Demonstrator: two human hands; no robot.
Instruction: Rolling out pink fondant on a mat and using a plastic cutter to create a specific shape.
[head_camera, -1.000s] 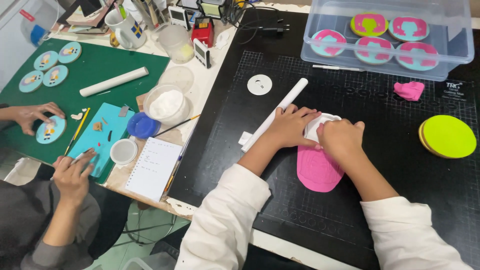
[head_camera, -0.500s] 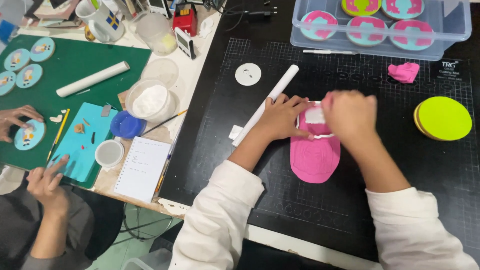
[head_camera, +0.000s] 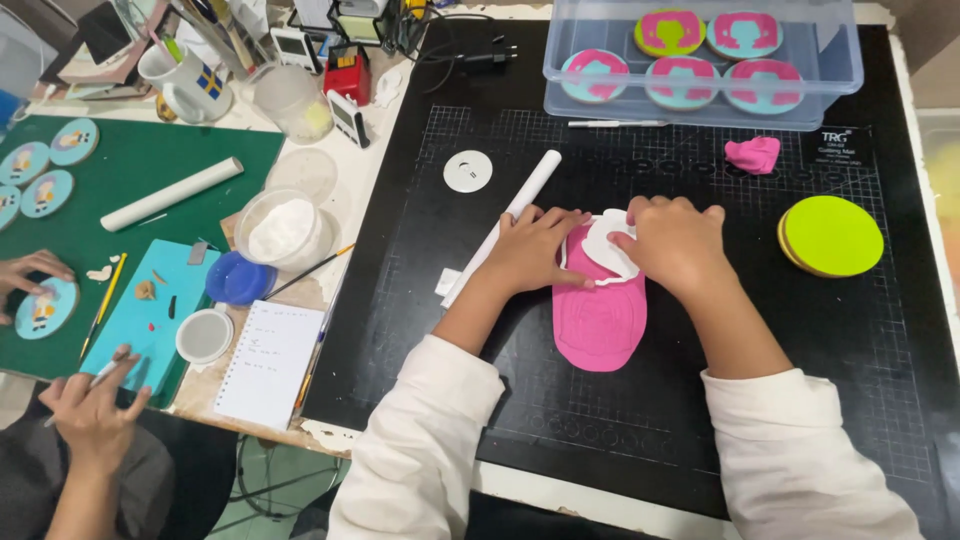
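White cutter (head_camera: 607, 243) on pink sheet (head_camera: 598, 320) — both hands, left hand (head_camera: 535, 250) and right hand (head_camera: 675, 243), fingers clamped on it; since a second ago, grip unchanged, pressing continues.

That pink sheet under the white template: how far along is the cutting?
Done: pink sheet rolled flat; finished pink-topped discs sit in the clear box. In hand: left hand and right hand press the white template onto it. Left: yellow-green discs are bare.

A white cutter (head_camera: 610, 245) lies on the rolled sheet (head_camera: 598, 325), a rolling pin (head_camera: 505, 222) left of it.
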